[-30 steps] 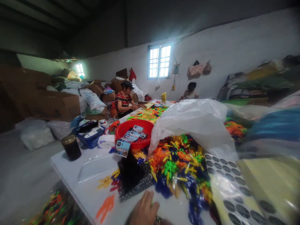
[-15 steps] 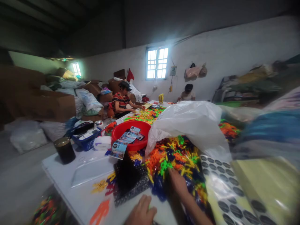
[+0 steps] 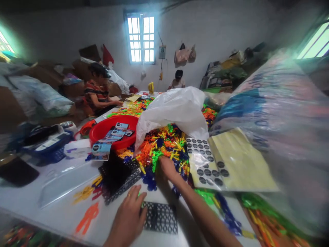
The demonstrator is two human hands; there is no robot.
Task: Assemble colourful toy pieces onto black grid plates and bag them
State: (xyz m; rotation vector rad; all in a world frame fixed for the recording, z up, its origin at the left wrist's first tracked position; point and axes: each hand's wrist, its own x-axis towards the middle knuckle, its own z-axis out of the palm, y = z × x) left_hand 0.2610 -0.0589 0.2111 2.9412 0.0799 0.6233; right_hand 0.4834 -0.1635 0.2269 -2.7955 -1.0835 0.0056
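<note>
The plastic pieces [image 3: 178,147] lie in a heap in the middle of the tabletop [image 3: 64,224], partly under a whitish plastic bag [image 3: 177,103]. They are small, glossy and tangled, in orange, yellow, green, red and dark blue, too many to count. The right hand [image 3: 167,168] reaches into the heap's near side beside a bright green piece [image 3: 156,159]; whether its fingers are clamped on anything, I cannot tell. The left hand [image 3: 130,211] is nearer the front edge, thumb apart from the fingers, a bit of green [image 3: 142,196] showing between them; whether it is gripped is unclear. Just right of it lies a black perforated plate [image 3: 161,218], and a second one [image 3: 128,183] lies beyond it. Toward the left front edge is one orange figure [image 3: 87,216]. A white sheet [image 3: 199,159] carries rows of round black labels, their print too small to read; two more sit on a yellow sheet [image 3: 244,161]. At least four light-blue cards [image 3: 101,151] with dark round emblems overlap in and over one red basin [image 3: 124,120]. Two people sit farther back.
</note>
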